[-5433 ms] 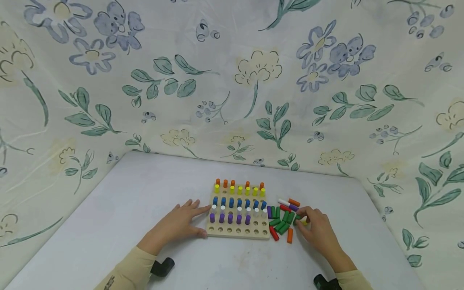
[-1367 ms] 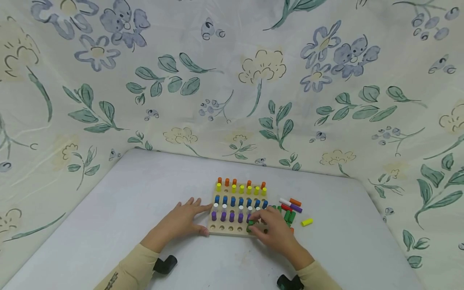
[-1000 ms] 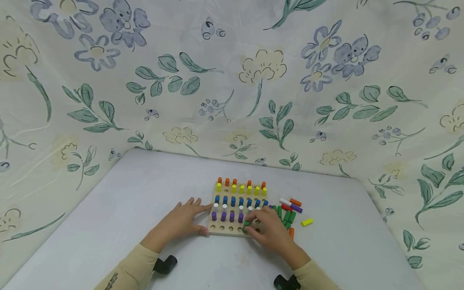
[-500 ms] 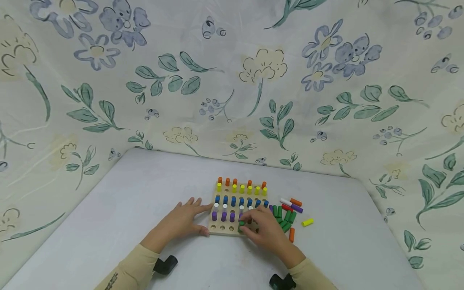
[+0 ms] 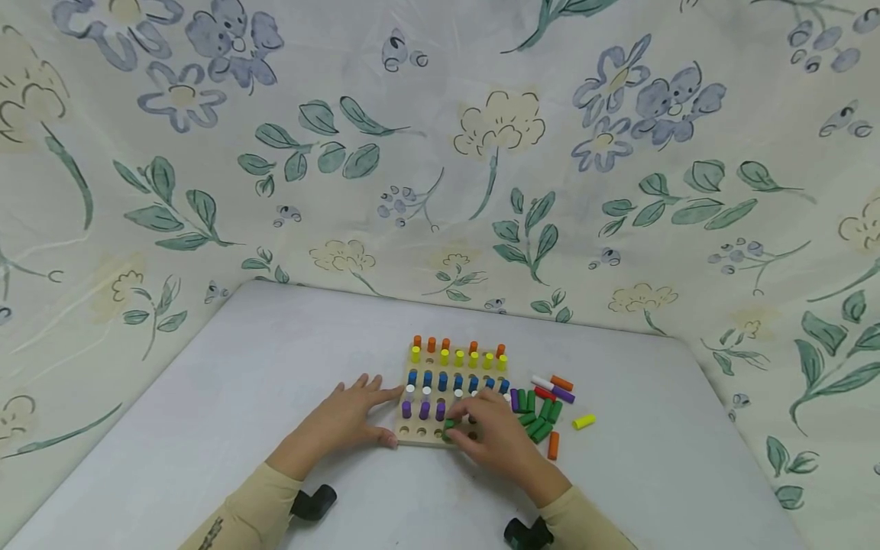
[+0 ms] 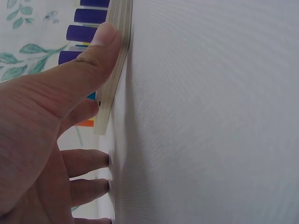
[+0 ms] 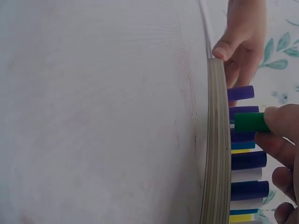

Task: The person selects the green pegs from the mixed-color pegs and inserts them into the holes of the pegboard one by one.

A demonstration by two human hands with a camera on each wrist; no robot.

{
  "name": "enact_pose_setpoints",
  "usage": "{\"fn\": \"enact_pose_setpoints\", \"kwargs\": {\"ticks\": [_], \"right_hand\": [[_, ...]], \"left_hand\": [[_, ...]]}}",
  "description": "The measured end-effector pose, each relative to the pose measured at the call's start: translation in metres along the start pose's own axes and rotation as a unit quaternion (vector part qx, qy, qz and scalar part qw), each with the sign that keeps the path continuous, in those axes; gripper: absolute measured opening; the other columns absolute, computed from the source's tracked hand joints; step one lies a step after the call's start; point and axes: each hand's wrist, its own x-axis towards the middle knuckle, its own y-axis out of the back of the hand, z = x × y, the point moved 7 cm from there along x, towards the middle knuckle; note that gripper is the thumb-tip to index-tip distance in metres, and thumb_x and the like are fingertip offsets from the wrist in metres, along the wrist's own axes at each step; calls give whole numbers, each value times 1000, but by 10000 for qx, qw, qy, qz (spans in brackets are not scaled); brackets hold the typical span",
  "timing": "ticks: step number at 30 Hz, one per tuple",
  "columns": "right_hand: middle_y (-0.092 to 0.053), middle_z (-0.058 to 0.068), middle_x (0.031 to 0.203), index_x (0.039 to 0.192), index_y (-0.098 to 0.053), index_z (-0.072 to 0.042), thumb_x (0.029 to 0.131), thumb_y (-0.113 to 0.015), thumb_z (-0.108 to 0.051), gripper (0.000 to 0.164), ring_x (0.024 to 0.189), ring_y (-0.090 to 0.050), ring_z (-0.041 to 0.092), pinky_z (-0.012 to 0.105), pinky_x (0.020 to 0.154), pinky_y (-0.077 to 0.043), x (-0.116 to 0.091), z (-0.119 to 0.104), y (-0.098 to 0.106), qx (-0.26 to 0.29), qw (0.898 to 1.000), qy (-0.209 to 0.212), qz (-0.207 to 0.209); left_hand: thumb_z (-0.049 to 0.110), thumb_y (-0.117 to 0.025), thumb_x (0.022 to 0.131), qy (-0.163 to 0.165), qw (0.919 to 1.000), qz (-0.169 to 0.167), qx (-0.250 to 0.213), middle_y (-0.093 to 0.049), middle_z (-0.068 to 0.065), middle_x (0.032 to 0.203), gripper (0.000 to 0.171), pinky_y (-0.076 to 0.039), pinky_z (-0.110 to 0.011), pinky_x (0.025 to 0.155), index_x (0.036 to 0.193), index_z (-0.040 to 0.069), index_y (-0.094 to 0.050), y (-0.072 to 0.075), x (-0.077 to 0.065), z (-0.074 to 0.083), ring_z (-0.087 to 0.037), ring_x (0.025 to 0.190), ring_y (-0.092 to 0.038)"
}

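Observation:
A wooden pegboard [image 5: 415, 439] lies flat, with rows of orange, yellow, blue, white and purple pegs standing in it. My left hand [image 5: 344, 418] rests at its left side, fingers spread; in the left wrist view the thumb [image 6: 105, 37] presses the board's edge and other fingertips touch the table. Over the front row of holes, my right hand [image 5: 500, 435] pinches a green peg [image 7: 250, 122] between thumb and index finger. In the right wrist view the peg's lower end is close to the board's top; whether it enters a hole I cannot tell. My right hand hides part of the board.
Right of the board lies a loose pile of green pegs [image 5: 539, 428], with purple, red, white and orange ones among them. A yellow peg [image 5: 583, 421] lies apart, farther right. Everything is on a white table [image 5: 309, 328] before a floral cloth [image 5: 412, 153].
My right hand has taken a green peg from the pile, brought it left to the board and moved it leftward along the front row. My left hand stays at the board's edge.

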Motion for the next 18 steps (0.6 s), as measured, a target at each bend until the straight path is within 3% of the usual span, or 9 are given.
{"fn": "enact_pose_setpoints", "kwargs": {"ticks": [6,12,18], "right_hand": [[-69,-17,98,106,-72,-24,93,-76,-28,15,89,-49,9,25,75,-46,4,-3,-4,31,9998,173,106],[-70,-16,101,109,-71,-24,93,-77,-29,18,95,-49,6,32,86,-47,7,-8,-7,17,9998,195,78],[-69,-16,100,110,-71,-24,94,-76,-30,17,94,-48,7,26,80,-47,10,-12,-11,26,9999,146,-2]], "left_hand": [[58,-81,75,-2,10000,21,-6,-40,-26,156,86,-18,-70,118,149,23,-55,0,0,0,-50,148,-27],[58,-81,75,8,10000,27,-18,-40,-25,156,86,-18,-70,118,149,23,-55,0,0,-1,-49,148,-27],[58,-82,75,-18,10000,47,-42,-40,-26,156,86,-18,-69,118,148,22,-55,0,-1,-1,-50,148,-27]]}}
